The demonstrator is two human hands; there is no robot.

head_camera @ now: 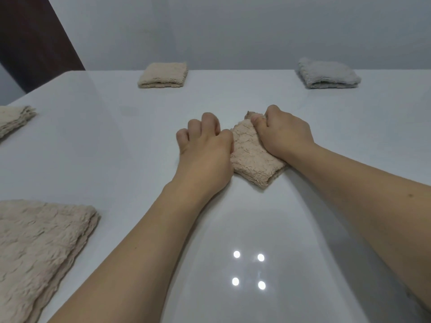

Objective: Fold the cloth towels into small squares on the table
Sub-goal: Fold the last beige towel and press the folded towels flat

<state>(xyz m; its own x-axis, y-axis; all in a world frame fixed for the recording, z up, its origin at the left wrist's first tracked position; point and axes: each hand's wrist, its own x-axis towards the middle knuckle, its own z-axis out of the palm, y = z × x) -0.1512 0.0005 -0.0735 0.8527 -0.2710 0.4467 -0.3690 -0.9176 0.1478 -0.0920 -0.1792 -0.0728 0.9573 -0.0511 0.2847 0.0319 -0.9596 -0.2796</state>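
My fingers (211, 123) are curled and holding the small tan towel (253, 159) in the middle of the counter (116, 145), both hands (283, 134) on it. It looks almost square. Two folded towels (163, 74) sit far back. Bigger ones (39, 248) at my left still wait.

I see both bare forearms stretched forward, wrists low. My left hand (205, 150) lies knuckles up with fingers curled; my right hand (283, 134) curls downward, fingertips pinching.
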